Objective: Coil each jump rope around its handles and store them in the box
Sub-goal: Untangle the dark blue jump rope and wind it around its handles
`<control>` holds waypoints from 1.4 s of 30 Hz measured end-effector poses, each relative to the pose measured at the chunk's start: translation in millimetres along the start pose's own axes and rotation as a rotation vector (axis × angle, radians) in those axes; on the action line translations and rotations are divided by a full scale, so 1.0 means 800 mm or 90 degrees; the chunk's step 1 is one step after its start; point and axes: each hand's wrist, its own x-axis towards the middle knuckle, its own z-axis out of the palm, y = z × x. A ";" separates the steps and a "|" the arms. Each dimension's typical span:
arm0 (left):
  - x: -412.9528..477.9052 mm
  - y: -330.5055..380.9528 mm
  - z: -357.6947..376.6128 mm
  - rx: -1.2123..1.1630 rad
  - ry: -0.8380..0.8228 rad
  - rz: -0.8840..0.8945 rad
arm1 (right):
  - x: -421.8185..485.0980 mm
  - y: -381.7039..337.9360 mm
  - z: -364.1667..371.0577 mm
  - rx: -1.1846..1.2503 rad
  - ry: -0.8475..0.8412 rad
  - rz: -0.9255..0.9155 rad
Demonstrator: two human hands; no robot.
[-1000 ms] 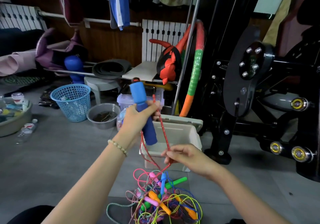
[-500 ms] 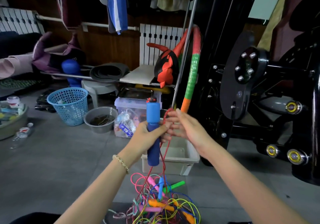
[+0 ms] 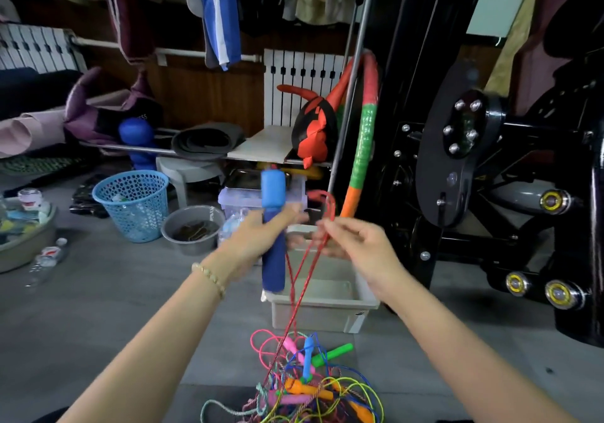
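Note:
My left hand (image 3: 258, 239) grips a pair of blue foam jump-rope handles (image 3: 274, 229) held upright in front of me. Their red rope (image 3: 302, 278) runs down to a tangled pile of coloured jump ropes (image 3: 307, 386) on the floor. My right hand (image 3: 356, 242) pinches a loop of the red rope just right of the handles, and the loop arches above its fingers. Behind and below both hands stands the white plastic box (image 3: 322, 311), open on the floor.
A black exercise machine (image 3: 490, 193) fills the right side. A blue mesh basket (image 3: 132, 205), a grey bowl (image 3: 192, 229) and a clear storage bin (image 3: 235, 197) stand behind the box at the left. A striped hoop (image 3: 364, 148) leans by a metal pole.
My right hand rose from low by the pile up to the handles, carrying the red rope, and has now moved a little to the right with a loop. The left hand stayed upright.

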 end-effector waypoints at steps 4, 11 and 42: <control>-0.024 -0.041 0.015 0.114 -0.136 0.009 | 0.017 -0.025 -0.002 -0.054 0.040 -0.050; -0.014 -0.001 0.022 0.068 -0.017 0.098 | 0.006 0.001 0.008 0.078 -0.035 0.141; 0.007 0.034 0.033 -0.050 0.029 0.174 | -0.015 0.036 -0.022 -0.039 -0.201 0.165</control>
